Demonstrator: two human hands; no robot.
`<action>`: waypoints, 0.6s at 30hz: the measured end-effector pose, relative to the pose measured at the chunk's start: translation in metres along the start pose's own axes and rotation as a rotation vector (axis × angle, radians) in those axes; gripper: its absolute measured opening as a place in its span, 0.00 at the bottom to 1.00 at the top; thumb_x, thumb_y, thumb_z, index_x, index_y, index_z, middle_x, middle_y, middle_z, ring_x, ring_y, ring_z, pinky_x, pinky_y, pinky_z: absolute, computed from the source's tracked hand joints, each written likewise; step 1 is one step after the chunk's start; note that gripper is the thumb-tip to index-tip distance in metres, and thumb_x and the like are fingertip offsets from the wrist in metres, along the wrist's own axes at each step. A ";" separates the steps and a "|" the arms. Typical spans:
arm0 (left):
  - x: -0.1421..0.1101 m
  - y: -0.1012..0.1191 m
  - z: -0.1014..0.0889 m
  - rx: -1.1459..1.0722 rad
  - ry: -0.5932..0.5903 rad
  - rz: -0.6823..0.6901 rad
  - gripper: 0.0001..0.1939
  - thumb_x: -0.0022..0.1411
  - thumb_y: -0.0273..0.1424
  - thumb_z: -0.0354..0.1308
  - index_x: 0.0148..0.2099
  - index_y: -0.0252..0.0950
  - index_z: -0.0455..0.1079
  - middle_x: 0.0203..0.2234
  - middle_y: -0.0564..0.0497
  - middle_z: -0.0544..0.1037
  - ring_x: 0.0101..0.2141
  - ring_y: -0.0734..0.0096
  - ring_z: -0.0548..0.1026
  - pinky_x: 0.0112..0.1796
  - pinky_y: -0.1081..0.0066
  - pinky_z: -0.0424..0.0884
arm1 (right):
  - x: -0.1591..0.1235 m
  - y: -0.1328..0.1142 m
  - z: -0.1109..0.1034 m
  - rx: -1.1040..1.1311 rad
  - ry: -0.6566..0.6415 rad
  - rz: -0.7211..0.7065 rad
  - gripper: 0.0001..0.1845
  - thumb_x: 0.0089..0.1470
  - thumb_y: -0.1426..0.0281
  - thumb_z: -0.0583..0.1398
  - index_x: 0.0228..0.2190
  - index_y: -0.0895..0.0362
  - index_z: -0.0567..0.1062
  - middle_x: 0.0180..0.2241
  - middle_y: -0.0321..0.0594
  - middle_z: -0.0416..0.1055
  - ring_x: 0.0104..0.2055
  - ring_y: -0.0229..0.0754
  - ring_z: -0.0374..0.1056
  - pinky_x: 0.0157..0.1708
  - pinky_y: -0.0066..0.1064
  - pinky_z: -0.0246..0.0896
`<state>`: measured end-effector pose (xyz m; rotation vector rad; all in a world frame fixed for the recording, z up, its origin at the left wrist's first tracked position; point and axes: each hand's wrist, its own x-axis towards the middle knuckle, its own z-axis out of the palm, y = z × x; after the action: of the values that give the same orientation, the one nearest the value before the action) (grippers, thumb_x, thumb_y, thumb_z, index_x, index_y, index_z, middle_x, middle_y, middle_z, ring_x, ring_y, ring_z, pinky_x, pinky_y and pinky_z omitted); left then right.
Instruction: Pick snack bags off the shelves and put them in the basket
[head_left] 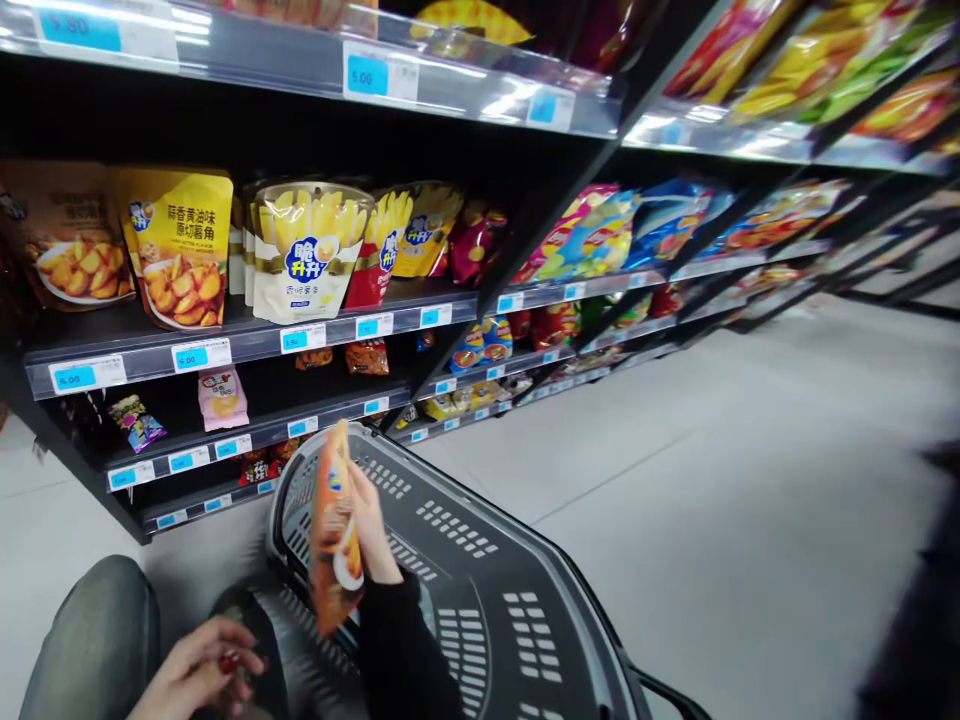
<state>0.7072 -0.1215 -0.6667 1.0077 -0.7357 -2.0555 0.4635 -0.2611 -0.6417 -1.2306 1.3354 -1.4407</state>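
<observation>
My right hand (371, 525) is closed on the edge of an orange-brown snack bag (335, 540), which it holds upright over a grey shopping basket (517, 545). The bag is seen nearly edge-on, with part of its food picture showing. Most of the right fingers are hidden behind it. Low in the view, my left hand (206, 665) hovers near my knee, holding nothing I can see. Its fingers are loosely bent and apart, a little blurred, with a red nail showing.
A black shelf (255, 335) ahead carries a yellow potato snack pouch (176, 250), a brown pouch (71, 240) and a white-and-yellow fries pouch (309, 255). Lower tiers hold small packets, including a pink one (223, 398). More chip shelves run right along the pale floor (712, 450).
</observation>
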 end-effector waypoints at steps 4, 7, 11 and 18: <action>0.012 0.005 -0.021 0.129 0.154 0.164 0.25 0.51 0.48 0.65 0.47 0.39 0.75 0.43 0.42 0.78 0.40 0.59 0.76 0.43 0.62 0.70 | -0.025 0.002 -0.027 -0.245 0.254 0.015 0.24 0.51 0.47 0.53 0.22 0.55 0.64 0.19 0.34 0.63 0.23 0.37 0.56 0.24 0.28 0.50; 0.027 0.020 -0.008 0.152 0.100 0.230 0.30 0.48 0.48 0.67 0.51 0.39 0.72 0.49 0.39 0.76 0.49 0.50 0.72 0.46 0.58 0.69 | -0.053 0.000 -0.014 -0.371 0.261 0.041 0.21 0.55 0.52 0.52 0.22 0.55 0.63 0.17 0.34 0.62 0.19 0.36 0.55 0.23 0.29 0.46; 0.042 0.026 0.006 0.172 0.204 0.126 0.31 0.48 0.48 0.66 0.50 0.36 0.72 0.45 0.38 0.77 0.43 0.50 0.76 0.37 0.63 0.73 | -0.071 -0.006 0.012 -0.576 0.233 -0.040 0.20 0.60 0.57 0.46 0.21 0.54 0.61 0.15 0.34 0.61 0.16 0.37 0.57 0.19 0.27 0.46; 0.024 -0.001 0.016 0.346 0.293 0.551 0.40 0.50 0.45 0.66 0.64 0.46 0.58 0.66 0.47 0.55 0.65 0.51 0.49 0.62 0.54 0.51 | -0.105 -0.038 0.053 -0.999 0.306 -0.402 0.20 0.64 0.70 0.44 0.25 0.57 0.68 0.10 0.33 0.60 0.10 0.38 0.57 0.12 0.29 0.41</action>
<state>0.6829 -0.1368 -0.6687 1.1102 -1.0905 -1.3038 0.5388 -0.1661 -0.6194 -2.0493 2.2552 -1.2537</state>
